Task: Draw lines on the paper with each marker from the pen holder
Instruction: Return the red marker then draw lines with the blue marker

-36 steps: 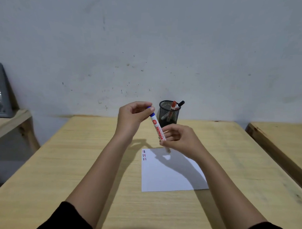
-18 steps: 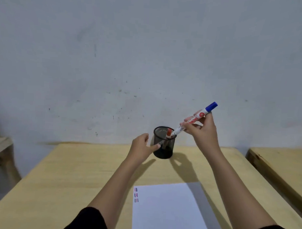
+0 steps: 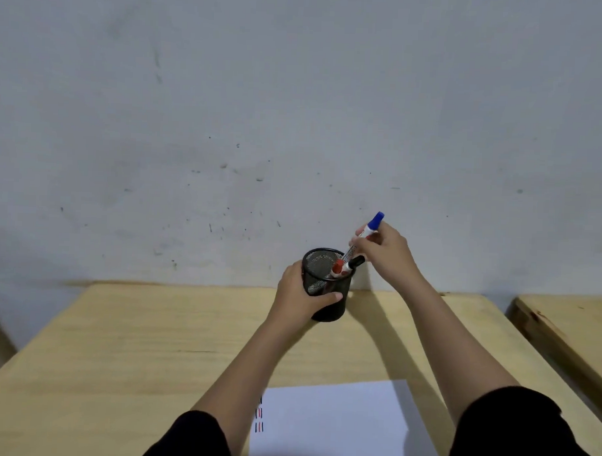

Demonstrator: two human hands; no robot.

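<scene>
A black mesh pen holder (image 3: 331, 309) stands at the far edge of the wooden desk (image 3: 135, 351). My left hand (image 3: 299, 296) is wrapped around its left side. My right hand (image 3: 387, 251) pinches a capped blue marker (image 3: 369, 232), tilted, with its lower end inside the holder. A red-capped marker (image 3: 337, 267) and a black-capped marker (image 3: 354, 262) stick out of the holder. The white paper (image 3: 333, 423) lies near me, with short black, red and blue lines (image 3: 259, 415) at its left edge.
A grey wall (image 3: 296, 125) rises right behind the desk. A second wooden table (image 3: 569, 326) stands to the right, across a narrow gap. Another piece of furniture shows at the far left edge.
The cap went onto the blue marker. My right hand carried it to the holder and lowered its end inside. My left hand moved from the marker to grip the holder's side.
</scene>
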